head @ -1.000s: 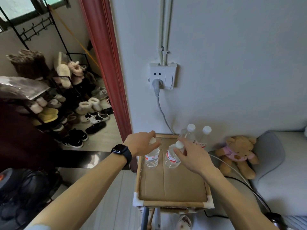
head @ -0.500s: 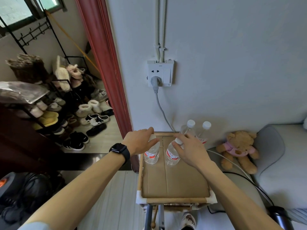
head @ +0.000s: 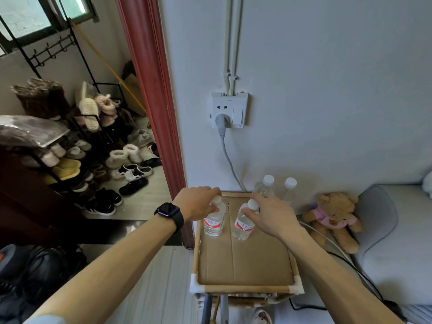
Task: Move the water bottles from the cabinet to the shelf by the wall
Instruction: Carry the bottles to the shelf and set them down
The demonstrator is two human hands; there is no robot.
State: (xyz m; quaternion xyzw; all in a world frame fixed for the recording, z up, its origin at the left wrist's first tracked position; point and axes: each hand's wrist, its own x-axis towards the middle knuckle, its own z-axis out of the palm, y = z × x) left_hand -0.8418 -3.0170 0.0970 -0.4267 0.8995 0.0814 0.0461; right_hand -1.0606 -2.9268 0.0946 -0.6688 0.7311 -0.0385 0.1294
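Note:
Two clear water bottles with red labels and white caps stand upright on the cardboard top of a bamboo-framed shelf (head: 245, 288) by the wall. My left hand (head: 198, 204) grips the neck of the left bottle (head: 212, 226) from above. My right hand (head: 271, 216) holds the right bottle (head: 243, 228) at its cap and neck. Two more bottles, one (head: 265, 187) beside the other (head: 290, 188), stand at the shelf's back right corner, partly hidden behind my right hand.
A wall socket (head: 230, 111) with a grey cable hangs above the shelf. Right of the shelf, a teddy bear (head: 334, 218) leans on a grey cushion (head: 397, 230). A red door frame (head: 154, 101) and a shoe rack (head: 70, 148) are to the left.
Both hands have stayed on the bottle tops. The right bottle, tilted a second ago, now stands upright on the cardboard beside the left one.

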